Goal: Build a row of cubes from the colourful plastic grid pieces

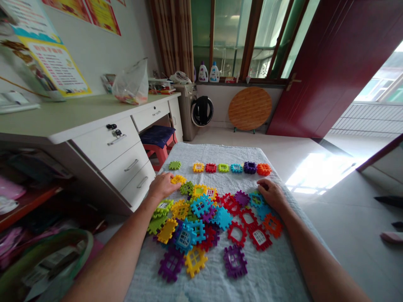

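Head view. Item: yellow piece [178, 179], at the upper left of the heap, its near edge grasped between thumb and fingers of the left hand [163, 187]; an edge hold is presumably chosen for ease of lifting. Item: right hand [273, 193], loosely curled, no piece seen in it, placed near the row's orange piece [263, 169]. Item: row of six interlocking pieces [223, 167], set apart by colour, apparently so that each can be told at once; green piece [174, 165] placed farther left. Item: mixed heap [201, 205], kept near the body, probably for reach, on the cloth [217, 153]. Writing: poster [59, 67] and detergent bottles [208, 72] bear print too small to be read; no brand is made out.
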### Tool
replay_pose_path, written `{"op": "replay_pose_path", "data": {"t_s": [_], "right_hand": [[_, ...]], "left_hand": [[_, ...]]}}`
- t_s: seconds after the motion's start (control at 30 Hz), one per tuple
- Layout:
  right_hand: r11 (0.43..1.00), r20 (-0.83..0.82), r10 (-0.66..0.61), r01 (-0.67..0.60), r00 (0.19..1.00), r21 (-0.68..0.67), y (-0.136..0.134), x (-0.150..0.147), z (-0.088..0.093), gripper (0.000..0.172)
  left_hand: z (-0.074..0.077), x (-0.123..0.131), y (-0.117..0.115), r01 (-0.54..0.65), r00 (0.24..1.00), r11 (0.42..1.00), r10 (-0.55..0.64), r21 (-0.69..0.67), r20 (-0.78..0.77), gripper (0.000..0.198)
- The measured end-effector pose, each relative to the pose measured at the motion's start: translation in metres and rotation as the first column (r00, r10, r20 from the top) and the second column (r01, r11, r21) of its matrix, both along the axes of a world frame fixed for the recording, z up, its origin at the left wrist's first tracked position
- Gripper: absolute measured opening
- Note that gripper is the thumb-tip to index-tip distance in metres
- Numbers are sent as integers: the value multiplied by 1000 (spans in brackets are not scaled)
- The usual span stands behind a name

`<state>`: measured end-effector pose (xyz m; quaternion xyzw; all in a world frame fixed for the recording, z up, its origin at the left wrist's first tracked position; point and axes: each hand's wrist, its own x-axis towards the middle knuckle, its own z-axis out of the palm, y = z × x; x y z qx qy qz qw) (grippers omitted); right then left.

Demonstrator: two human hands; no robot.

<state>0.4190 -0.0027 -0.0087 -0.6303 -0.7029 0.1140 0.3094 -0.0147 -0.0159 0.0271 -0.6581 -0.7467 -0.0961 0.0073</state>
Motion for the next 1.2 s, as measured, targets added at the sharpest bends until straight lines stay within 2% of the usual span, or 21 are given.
{"op": "replay_pose_path", "data": {"t_s": [0.13, 0.37, 0.6, 0.73, 0.97, 1.2], "right_hand": [[1000, 3, 1, -1, 1000, -1, -1, -1, 2, 27], [1000, -5, 12, -12, 1000, -13, 0, 0, 2, 26], [1000, -23, 8, -9, 1000, -24, 1, 1, 0, 28], [999, -25, -10, 9, 1000, -36, 1, 1, 0, 26], [999, -29, -7, 6, 1000, -35, 1, 1, -1, 27], [1000, -27, 5, -5, 1000, -24, 1, 2, -2, 28]], "left_hand": [[-1, 4, -1, -8, 1000, 998, 9, 60, -26, 47], [-4, 6, 0, 5, 999, 999, -3, 42, -42, 51], [4, 8, -1, 26, 998, 999, -27, -31, -48, 44], [10, 14, 3, -18, 996, 998, 13, -54, -93, 46], [24, 22, 17, -35, 994, 982, 16, -188, -105, 33], [30, 25, 31, -61, 990, 944, 15, -324, -143, 36]]}}
